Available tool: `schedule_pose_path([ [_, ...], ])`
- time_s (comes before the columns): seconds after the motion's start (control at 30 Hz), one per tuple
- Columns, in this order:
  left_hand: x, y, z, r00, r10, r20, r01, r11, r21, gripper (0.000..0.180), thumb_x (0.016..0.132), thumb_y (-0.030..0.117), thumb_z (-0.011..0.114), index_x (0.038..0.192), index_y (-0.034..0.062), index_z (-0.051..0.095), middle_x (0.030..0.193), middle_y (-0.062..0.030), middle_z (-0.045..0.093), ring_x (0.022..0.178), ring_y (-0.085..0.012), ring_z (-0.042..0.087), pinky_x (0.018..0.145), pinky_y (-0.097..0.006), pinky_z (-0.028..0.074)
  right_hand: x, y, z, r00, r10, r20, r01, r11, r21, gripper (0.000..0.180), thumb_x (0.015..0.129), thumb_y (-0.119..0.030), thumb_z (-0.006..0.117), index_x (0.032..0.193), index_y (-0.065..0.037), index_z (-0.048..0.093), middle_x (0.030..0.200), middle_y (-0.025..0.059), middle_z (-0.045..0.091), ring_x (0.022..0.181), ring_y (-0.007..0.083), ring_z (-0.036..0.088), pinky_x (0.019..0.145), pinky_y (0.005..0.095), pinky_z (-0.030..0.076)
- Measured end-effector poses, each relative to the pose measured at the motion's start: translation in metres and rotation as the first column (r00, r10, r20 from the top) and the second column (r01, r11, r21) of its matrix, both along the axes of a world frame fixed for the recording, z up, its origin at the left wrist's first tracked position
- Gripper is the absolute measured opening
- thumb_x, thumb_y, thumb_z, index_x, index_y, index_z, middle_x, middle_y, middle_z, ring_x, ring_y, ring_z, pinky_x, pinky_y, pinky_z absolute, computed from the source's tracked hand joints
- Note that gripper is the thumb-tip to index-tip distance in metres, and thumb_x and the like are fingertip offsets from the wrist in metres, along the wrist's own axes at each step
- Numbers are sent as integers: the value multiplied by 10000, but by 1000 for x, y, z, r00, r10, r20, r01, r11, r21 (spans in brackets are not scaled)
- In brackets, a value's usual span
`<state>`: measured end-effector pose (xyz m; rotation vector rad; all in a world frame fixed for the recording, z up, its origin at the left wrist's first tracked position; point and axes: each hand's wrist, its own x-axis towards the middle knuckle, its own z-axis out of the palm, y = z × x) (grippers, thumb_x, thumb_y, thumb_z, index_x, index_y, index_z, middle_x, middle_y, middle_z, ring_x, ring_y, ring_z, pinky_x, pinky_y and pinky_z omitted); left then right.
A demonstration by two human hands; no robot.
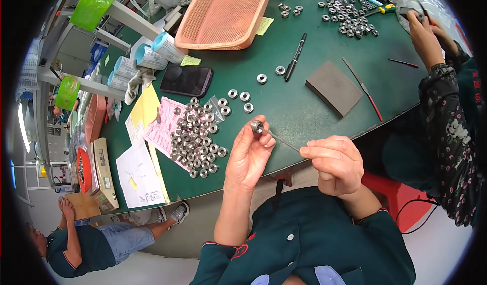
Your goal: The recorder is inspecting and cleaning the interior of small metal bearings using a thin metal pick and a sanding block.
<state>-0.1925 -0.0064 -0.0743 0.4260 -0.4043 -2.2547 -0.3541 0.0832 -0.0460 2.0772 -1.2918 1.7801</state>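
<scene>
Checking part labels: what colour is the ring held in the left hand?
Silvery metallic grey; the ring shows best in the head view, the only one.

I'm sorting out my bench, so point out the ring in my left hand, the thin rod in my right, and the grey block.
Ring [256, 126]: head view, middle of its metal body.
Rod [283, 141]: head view, middle of its exposed shaft.
Block [335, 87]: head view, middle of its top face.
</scene>
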Motion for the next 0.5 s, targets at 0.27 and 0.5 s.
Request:
schedule_pose_path([
  [0.27, 3, 1, 0, 996, -64, -58, 63, 998, -13, 354, 877, 270, 555, 1042, -43, 533, 813, -46, 460, 712, -122, 392, 666, -249, 348, 5, -8, -2, 1000, 23, 15, -22, 999, -34, 131, 671, -58, 641, 789, -40, 588, 866, 89, 664, 751, 193, 628, 539, 268, 460],
  [0.5, 1, 2, 3, 999, -40, -30, 39, 999, -25, 350, 859, 254, 587, 1021, -50, 526, 829, -54, 475, 683, -116, 415, 663, -240, 354, 10, -10, -2, 997, 71, -9, -71, 996, -61, 156, 695, -74, 642, 831, -18, 592, 866, 119, 656, 714, 218, 636, 555, 281, 479],
])
